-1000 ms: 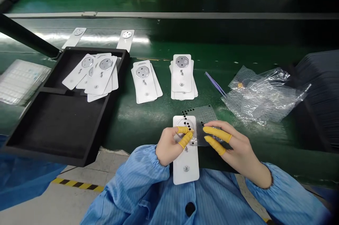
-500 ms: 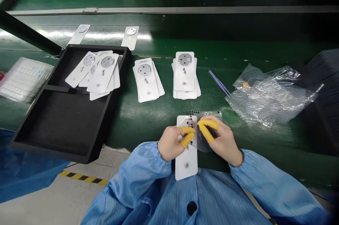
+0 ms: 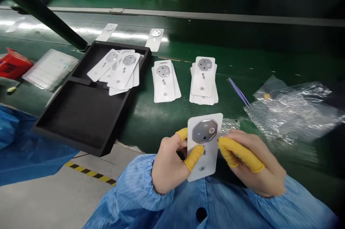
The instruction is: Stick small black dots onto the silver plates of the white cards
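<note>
My left hand (image 3: 172, 162) grips a white phone back cover (image 3: 195, 169) by its left edge, thumb on the front and fingers behind. The cover is raised and tilted, with a grey camera plate (image 3: 199, 133) near its top and dark printed marks below. At its right edge my right hand (image 3: 250, 160) is closed in a pinch. A tiny dark speck shows by those fingertips, too small to name. Both hands wear yellow finger cots. A clear plastic sheet (image 3: 233, 124) lies behind the cover, partly hidden by it.
Two stacks of covers, a left stack (image 3: 165, 87) and a right stack (image 3: 203, 78), lie ahead. More covers (image 3: 125, 69) rest on a black tray (image 3: 113, 124). Purple tweezers (image 3: 237, 90) and crumpled bubble wrap (image 3: 291, 110) are to the right. A red box (image 3: 13, 64) stands far left.
My left hand has lifted the cover off the table and tilted it up. My right hand has left the dotted clear sheet and come to the cover's right edge. The view has shifted left.
</note>
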Motion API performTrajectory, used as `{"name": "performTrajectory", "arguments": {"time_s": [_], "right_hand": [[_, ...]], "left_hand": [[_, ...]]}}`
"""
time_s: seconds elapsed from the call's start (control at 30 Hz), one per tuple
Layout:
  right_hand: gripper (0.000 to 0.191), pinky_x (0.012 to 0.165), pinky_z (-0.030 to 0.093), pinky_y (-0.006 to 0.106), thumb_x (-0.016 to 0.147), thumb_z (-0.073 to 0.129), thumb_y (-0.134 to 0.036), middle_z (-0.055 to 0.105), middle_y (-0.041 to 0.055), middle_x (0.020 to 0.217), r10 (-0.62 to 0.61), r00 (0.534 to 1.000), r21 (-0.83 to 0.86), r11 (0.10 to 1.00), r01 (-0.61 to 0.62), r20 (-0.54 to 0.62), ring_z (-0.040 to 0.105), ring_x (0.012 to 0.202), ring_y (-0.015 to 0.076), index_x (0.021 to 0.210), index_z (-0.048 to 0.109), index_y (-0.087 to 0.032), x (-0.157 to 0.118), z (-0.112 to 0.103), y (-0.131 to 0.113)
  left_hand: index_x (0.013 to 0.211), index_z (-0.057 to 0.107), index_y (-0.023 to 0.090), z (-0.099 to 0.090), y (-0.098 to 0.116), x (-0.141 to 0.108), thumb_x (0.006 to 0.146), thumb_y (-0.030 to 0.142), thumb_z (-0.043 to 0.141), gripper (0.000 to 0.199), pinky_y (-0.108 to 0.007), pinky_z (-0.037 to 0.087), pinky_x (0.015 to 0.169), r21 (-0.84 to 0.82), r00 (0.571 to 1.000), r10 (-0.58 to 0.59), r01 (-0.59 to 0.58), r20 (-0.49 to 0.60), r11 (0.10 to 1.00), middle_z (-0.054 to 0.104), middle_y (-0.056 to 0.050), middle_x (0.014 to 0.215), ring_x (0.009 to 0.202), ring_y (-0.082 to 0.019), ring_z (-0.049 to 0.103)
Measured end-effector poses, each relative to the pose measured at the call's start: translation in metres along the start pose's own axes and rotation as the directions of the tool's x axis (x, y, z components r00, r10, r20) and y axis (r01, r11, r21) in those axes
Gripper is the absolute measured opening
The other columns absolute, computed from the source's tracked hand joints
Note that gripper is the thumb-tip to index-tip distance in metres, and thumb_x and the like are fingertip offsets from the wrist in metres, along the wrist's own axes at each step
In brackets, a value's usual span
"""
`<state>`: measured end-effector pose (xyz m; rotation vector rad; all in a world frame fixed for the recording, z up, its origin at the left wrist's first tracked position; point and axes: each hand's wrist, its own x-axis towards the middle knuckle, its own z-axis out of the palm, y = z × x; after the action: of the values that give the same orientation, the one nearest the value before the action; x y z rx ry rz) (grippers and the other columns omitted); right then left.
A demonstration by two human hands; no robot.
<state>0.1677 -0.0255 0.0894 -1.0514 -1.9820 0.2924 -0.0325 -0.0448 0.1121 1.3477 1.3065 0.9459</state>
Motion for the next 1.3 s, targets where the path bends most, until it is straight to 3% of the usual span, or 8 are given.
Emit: {"name": "performTrajectory", "arguments": {"time_s": [0.13, 0.37, 0.57, 0.73, 0.83, 0.97, 1.13, 1.3], "right_hand": [[0.034, 0.086, 0.058, 0.042, 0.087, 0.054, -0.017, 0.067, 0.0044, 0.101, -0.144, 0.988, -0.008, 0.989, 0.145, 0.063, 0.065, 0.094, 0.0219, 0.121, 0.058, -0.024, -0.001, -0.003, -0.005], [0.034, 0.089, 0.057, 0.045, 0.09, 0.044, -0.015, 0.068, 0.0061, 0.105, -0.262, 0.962, -0.074, 0.961, 0.268, 0.077, 0.065, 0.095, 0.0213, 0.12, 0.058, -0.024, -0.001, -0.006, -0.003], [0.026, 0.096, 0.049, 0.053, 0.085, 0.048, -0.009, 0.061, 0.017, 0.114, -0.275, 0.939, -0.146, 0.94, 0.308, 0.208, 0.059, 0.109, 0.0268, 0.108, 0.06, -0.01, -0.001, -0.008, -0.009], [0.019, 0.092, 0.054, 0.045, 0.085, 0.053, -0.013, 0.06, 0.0186, 0.111, -0.265, 0.952, -0.158, 0.944, 0.289, 0.154, 0.057, 0.112, 0.0273, 0.102, 0.061, -0.009, -0.004, -0.011, -0.016], [0.02, 0.092, 0.055, 0.04, 0.084, 0.055, -0.011, 0.062, 0.0165, 0.106, -0.194, 0.977, -0.157, 0.966, 0.207, 0.094, 0.058, 0.112, 0.0248, 0.104, 0.06, -0.009, -0.006, -0.011, -0.022], [0.026, 0.09, 0.056, 0.042, 0.084, 0.055, -0.011, 0.063, 0.0163, 0.108, -0.16, 0.985, -0.153, 0.974, 0.168, 0.061, 0.059, 0.111, 0.0263, 0.11, 0.059, -0.01, -0.006, -0.01, -0.026], [0.037, 0.091, 0.056, 0.043, 0.083, 0.056, -0.011, 0.061, 0.0175, 0.114, -0.163, 0.979, -0.156, 0.971, 0.181, 0.121, 0.058, 0.112, 0.0266, 0.119, 0.054, -0.012, -0.001, -0.012, -0.023], [0.032, 0.086, 0.056, 0.053, 0.087, 0.049, -0.018, 0.045, 0.0259, 0.136, -0.232, 0.95, -0.221, 0.935, 0.277, 0.21, 0.049, 0.122, 0.0368, 0.115, 0.057, -0.004, -0.007, -0.006, -0.018]], "left_hand": [[0.085, 0.063, 0.016, 0.018, 0.005, -0.001, 0.077, 0.012, 0.063, 0.009, -0.018, 0.043, 0.045, 0.098, 0.993, 0.116, -0.119, 0.031, 0.988, 0.064, 0.003, 0.057, 0.045, -0.009, 0.053], [0.073, 0.058, 0.015, 0.025, 0.005, -0.003, 0.076, 0.014, 0.058, 0.004, -0.022, 0.044, 0.043, 0.172, 0.994, 0.105, -0.109, 0.03, 0.979, 0.062, 0.0, 0.054, 0.044, -0.012, 0.053], [0.073, 0.057, 0.015, 0.025, 0.007, -0.005, 0.075, 0.014, 0.059, 0.003, -0.023, 0.045, 0.043, 0.192, 0.993, 0.119, -0.118, 0.006, 0.974, 0.063, -0.001, 0.056, 0.046, -0.014, 0.058], [0.069, 0.055, 0.017, 0.025, 0.011, -0.005, 0.073, 0.012, 0.061, 0.009, -0.02, 0.041, 0.041, 0.214, 0.98, 0.199, -0.194, -0.001, 0.957, 0.063, 0.001, 0.056, 0.044, -0.012, 0.057], [0.07, 0.055, 0.017, 0.025, 0.014, -0.004, 0.073, 0.011, 0.062, 0.009, -0.019, 0.042, 0.042, 0.157, 0.981, 0.191, -0.192, 0.019, 0.969, 0.063, 0.002, 0.056, 0.043, -0.01, 0.056], [0.069, 0.056, 0.016, 0.026, 0.017, -0.004, 0.077, 0.013, 0.06, 0.01, -0.021, 0.045, 0.045, 0.135, 0.989, 0.145, -0.146, 0.018, 0.98, 0.065, -0.001, 0.059, 0.048, -0.014, 0.062], [0.067, 0.054, 0.018, 0.027, 0.017, -0.005, 0.079, 0.015, 0.058, 0.013, -0.023, 0.041, 0.043, 0.268, 0.985, 0.172, -0.169, 0.012, 0.948, 0.063, 0.0, 0.055, 0.046, -0.014, 0.061], [0.064, 0.048, 0.021, 0.027, 0.012, -0.006, 0.073, 0.015, 0.059, 0.015, -0.025, 0.036, 0.04, 0.358, 0.975, 0.221, -0.196, -0.029, 0.913, 0.063, 0.0, 0.054, 0.044, -0.015, 0.058]]}}
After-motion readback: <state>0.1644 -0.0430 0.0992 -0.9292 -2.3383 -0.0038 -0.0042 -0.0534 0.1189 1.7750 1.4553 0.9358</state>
